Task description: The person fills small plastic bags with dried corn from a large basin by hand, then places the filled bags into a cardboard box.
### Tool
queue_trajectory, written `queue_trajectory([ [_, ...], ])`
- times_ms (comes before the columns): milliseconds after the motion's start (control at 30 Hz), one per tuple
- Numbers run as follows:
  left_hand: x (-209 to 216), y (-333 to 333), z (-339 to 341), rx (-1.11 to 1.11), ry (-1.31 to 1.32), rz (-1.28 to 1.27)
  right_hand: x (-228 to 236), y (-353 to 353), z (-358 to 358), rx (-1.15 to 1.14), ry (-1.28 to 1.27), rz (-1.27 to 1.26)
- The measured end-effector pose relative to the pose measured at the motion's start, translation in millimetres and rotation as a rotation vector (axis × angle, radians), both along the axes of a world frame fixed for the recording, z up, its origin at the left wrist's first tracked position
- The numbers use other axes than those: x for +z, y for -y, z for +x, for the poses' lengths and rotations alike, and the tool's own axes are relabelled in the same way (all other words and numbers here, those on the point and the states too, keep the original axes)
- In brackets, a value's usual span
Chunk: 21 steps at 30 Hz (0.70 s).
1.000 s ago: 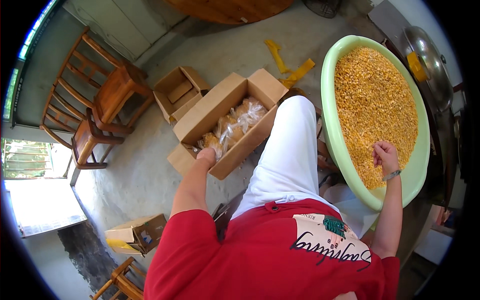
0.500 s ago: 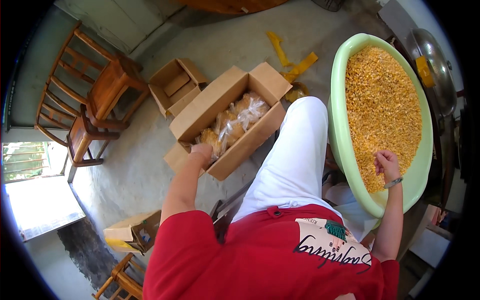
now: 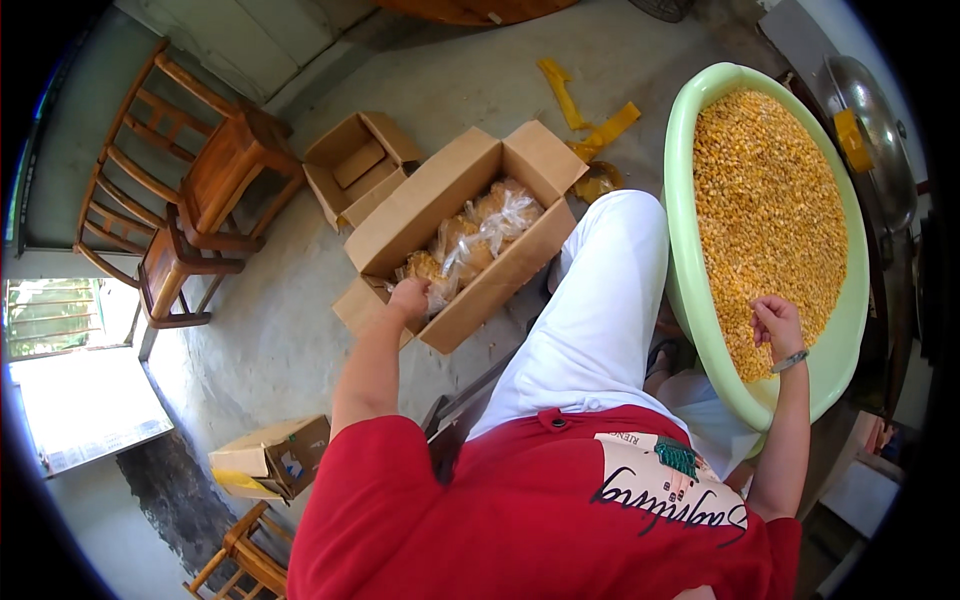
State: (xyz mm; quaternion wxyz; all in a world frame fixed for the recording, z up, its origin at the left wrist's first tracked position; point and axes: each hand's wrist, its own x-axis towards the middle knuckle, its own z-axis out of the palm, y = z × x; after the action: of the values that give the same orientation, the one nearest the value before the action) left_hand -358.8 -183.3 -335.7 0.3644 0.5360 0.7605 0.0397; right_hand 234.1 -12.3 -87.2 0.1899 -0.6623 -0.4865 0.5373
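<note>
My left hand (image 3: 408, 297) reaches into an open cardboard box (image 3: 470, 178) on the floor and closes on a clear bag of yellow pieces (image 3: 432, 272) at the box's near end. More such bags (image 3: 497, 220) fill the box. My right hand (image 3: 776, 322) rests with curled fingers on the yellow kernels (image 3: 765, 200) at the near edge of a large pale green basin (image 3: 683, 250); whether it holds any kernels is not visible. My white-trousered leg (image 3: 600, 310) lies between box and basin.
A smaller open carton (image 3: 355, 165) sits behind the big box. Wooden chairs (image 3: 190, 190) stand at left. Another small carton (image 3: 270, 460) lies near my left side. Yellow scraps (image 3: 590, 120) lie on the concrete floor. A metal lid (image 3: 870, 130) is beyond the basin.
The view shifted slightly. My left hand stays at the box's near end on the bags. My right hand has slid a little nearer along the kernels.
</note>
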Motion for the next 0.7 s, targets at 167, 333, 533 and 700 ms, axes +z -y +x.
queue_trajectory([
  [167,23.3,-12.8,6.3,0.320,-0.157,0.258,0.3,5.3,1.4,-0.027,0.001,-0.009],
  [333,41.6,-24.9,37.2,0.057,-0.037,0.276,1.3,2.3,-1.5,-0.029,0.009,-0.011],
  [533,10.7,-71.8,50.6,0.070,0.005,0.104,2.7,3.3,-5.0,-0.028,0.053,-0.031],
  [700,-38.6,-94.6,36.8,0.174,-0.063,-0.042,4.7,-0.8,-7.7,-0.018,0.039,-0.041],
])
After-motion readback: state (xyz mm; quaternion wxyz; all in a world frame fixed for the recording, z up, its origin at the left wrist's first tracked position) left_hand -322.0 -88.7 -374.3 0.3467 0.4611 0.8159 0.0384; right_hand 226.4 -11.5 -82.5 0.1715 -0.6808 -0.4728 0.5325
